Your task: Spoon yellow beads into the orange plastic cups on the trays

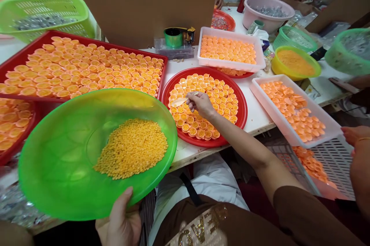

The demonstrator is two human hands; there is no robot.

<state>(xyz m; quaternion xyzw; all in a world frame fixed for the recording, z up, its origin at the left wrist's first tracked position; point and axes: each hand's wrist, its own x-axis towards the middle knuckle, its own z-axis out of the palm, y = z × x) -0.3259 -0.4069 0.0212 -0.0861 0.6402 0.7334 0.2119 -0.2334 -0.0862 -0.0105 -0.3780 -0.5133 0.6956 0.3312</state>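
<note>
My left hand (123, 219) grips the near rim of a wide green basin (63, 161), thumb on top. The basin is tilted, and small yellow pellets (134, 149) lie heaped toward its right side. My right hand (199, 104) is closed round a pale spoon (179, 102), held above a round red tray (243, 117). Many small orange cups (208, 124) stand close together in that tray, with yellow pieces showing inside many of them. The spoon's bowl points left over the cups; what it carries is hard to make out.
A rectangular red tray (163, 78) of similar cups stands behind the basin. White trays (231, 63) with orange pieces, a yellow bowl (296, 63) and a tape dispenser (176, 37) lie farther off. Another person's hand (357, 136) is at the right edge, by a white tray.
</note>
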